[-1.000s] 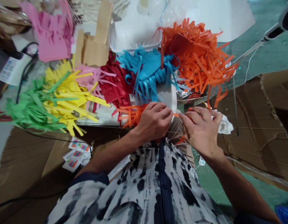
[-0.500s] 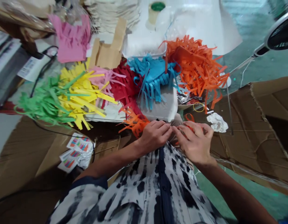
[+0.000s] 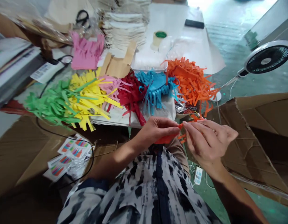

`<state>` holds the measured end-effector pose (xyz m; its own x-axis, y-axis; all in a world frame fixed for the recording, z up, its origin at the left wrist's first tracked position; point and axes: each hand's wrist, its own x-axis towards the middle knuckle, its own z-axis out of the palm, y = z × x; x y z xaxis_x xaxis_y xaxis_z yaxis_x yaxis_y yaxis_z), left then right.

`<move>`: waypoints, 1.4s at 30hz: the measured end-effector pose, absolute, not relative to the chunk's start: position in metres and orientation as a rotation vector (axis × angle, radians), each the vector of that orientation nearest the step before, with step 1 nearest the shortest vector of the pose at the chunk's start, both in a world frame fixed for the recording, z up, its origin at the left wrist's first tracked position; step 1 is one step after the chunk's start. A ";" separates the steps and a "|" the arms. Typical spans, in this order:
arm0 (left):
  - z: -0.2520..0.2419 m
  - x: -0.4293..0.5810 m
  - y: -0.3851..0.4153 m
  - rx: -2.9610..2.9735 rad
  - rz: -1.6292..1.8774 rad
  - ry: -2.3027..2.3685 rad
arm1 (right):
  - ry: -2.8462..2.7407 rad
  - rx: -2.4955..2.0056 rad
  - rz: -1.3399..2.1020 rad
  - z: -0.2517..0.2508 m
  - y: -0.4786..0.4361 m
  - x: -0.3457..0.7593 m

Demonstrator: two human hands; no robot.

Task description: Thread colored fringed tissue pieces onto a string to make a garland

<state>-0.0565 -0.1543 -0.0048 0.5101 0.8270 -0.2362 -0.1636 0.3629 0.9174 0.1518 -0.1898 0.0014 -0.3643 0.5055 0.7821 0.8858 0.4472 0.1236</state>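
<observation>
2 flattened cardboard sheets (image 3: 258, 137) lie at our 3 and 8 o'clock, and a white plastic sheet (image 3: 178, 18) spreads out at 12 o'clock. A stack of folded white paper (image 3: 123, 26) sits at 12 o'clock too, with 1 desk fan (image 3: 267, 58) at 2 o'clock. We count 7 fringed paper bunches, 6 in an arc from 9 to 1 o'clock: green (image 3: 50, 104), yellow (image 3: 90, 102), pale pink (image 3: 112, 87), red (image 3: 132, 96), blue (image 3: 155, 87) and orange (image 3: 190, 82). The 7th, a pink fringed sheet (image 3: 86, 54), lies farther out at 11 o'clock. Among them we see 1 white foam tray (image 3: 155, 112), 1 tape roll (image 3: 158, 40) and 1 pair of black-handled scissors (image 3: 82, 18). At least 3 printed cards (image 3: 74, 149) lie at 8 o'clock.

Our 2 hands work at 6 o'clock, above our tie-dye shirt (image 3: 139, 189). The orange paper piece (image 3: 167, 139) sits between them, just ahead of our chest. Our left hand (image 3: 158, 132) clenches it between thumb and fingers, while our right hand (image 3: 208, 141) pinches its cut strips with the fingertips. Pinching near the base of the strips, with light and even pressure, should help us avoid tearing them.
</observation>
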 end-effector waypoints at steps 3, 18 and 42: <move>0.000 -0.057 -0.151 0.769 0.665 0.698 | -1.998 -1.141 -0.606 0.005 -0.188 0.148; 0.008 -0.062 -0.134 1.221 1.069 0.794 | -1.363 -1.085 0.918 -0.002 -0.153 0.122; 0.001 -0.103 -0.101 0.823 1.211 0.856 | -2.372 -1.824 0.084 0.017 0.138 0.044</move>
